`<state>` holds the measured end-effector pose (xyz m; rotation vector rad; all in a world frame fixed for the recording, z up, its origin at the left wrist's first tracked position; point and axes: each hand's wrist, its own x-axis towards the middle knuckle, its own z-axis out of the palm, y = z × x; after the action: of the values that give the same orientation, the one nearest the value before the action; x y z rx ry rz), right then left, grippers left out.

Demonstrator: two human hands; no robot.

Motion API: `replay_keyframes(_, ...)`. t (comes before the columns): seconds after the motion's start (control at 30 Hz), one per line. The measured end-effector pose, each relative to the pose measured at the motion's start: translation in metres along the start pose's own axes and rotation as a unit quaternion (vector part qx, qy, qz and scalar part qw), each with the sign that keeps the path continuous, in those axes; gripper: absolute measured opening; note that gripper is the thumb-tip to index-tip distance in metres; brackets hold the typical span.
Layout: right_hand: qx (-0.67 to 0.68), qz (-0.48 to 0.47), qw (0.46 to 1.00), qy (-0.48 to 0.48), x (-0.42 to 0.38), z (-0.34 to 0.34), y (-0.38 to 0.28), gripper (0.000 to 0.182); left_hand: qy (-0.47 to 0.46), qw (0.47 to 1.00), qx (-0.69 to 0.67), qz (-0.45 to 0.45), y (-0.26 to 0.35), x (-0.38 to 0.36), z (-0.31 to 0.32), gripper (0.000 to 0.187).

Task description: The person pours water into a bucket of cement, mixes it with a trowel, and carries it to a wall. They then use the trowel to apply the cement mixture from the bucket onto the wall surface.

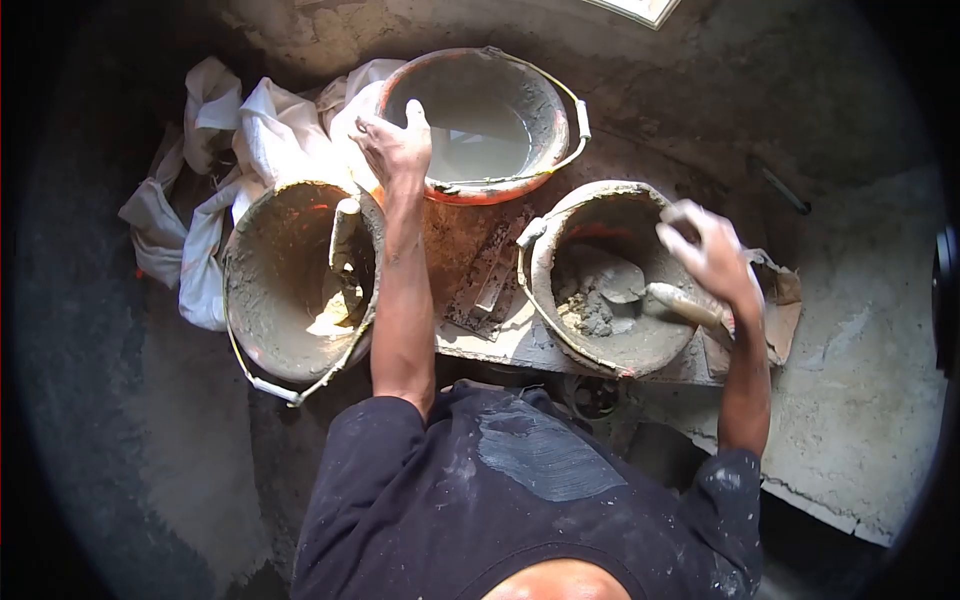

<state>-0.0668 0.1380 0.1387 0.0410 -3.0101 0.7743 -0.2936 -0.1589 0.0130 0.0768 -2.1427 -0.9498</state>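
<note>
My left hand [397, 148] is over the near left rim of the orange bucket [486, 190], which holds cloudy grey water [480, 140]. Its thumb stands apart from the other fingers. Above the right edge of a mortar-crusted bucket [543, 262], my right hand [705, 248] has bent fingers with a gap to the thumb. Inside that bucket are lumps of wet mortar [597, 318] and a trowel blade [618, 280]. A pale, mortar-covered handle [680, 302] crosses its rim just below my right hand. Left of my forearm stands another bucket [270, 240] with a mortar-caked handled tool [343, 240] in it.
White sacks [280, 130] are heaped behind the left bucket. A dirty flat tool [492, 285] lies on the surface between the buckets. Torn brown paper [785, 310] is beside the right bucket. A rough concrete wall [760, 90] rises behind.
</note>
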Motion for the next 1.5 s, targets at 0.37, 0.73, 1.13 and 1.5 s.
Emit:
replay_keyframes(0.37,0.273,0.181,0.937,-0.124,0.242,0.110,0.051,0.045,-0.069,0.947,-0.114,-0.293,-0.003,-0.021,0.000,0.030)
replay_keyframes(0.73,0.377,0.144,0.915,-0.018,0.217,0.074,0.044,0.013,-0.034,0.854,-0.426,-0.296,0.015,0.007,-0.019,0.028)
replay_keyframes(1.13,0.361,0.090,0.927,0.054,0.133,-0.011,0.035,0.011,-0.101,0.853,-0.463,-0.218,0.108,0.025,-0.064,0.025)
replay_keyframes(1.5,0.340,0.090,0.924,0.149,0.067,-0.032,0.058,0.013,-0.158,0.871,-0.435,-0.165,0.155,-0.012,-0.069,0.027)
